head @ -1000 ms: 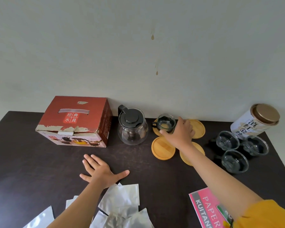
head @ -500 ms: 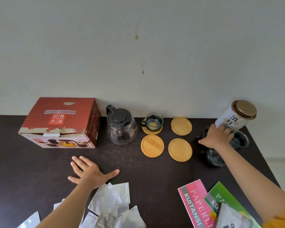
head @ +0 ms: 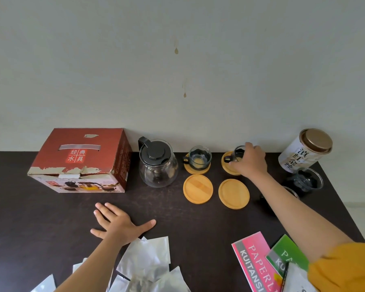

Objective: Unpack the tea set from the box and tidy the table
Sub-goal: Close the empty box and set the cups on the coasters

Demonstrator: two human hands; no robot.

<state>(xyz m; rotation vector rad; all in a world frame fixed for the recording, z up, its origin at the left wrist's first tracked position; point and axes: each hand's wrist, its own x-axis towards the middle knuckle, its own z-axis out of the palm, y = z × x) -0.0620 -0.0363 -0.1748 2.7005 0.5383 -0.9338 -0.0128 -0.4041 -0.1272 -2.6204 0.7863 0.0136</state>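
Two hands showed: the right hand [head: 250, 161] had its fingers [head: 253, 146] pinching a glass cup [head: 237, 153] over a bamboo coaster [head: 227, 165]; the left hand [head: 118, 223] lay spread flat on the surface [head: 51, 218].

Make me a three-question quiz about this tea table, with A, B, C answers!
1. Where is the teapot?
A. right of the red box
B. on a coaster
C. by the pink booklet

2. How many coasters have no cup?
A. none
B. two
C. four

3. What is the right hand doing?
A. lying flat
B. holding a cup at a back coaster
C. lifting the tin

Answers: 1 A, the teapot stands beside the box. 2 B, the front two are bare. 3 B, its fingers grip the cup.
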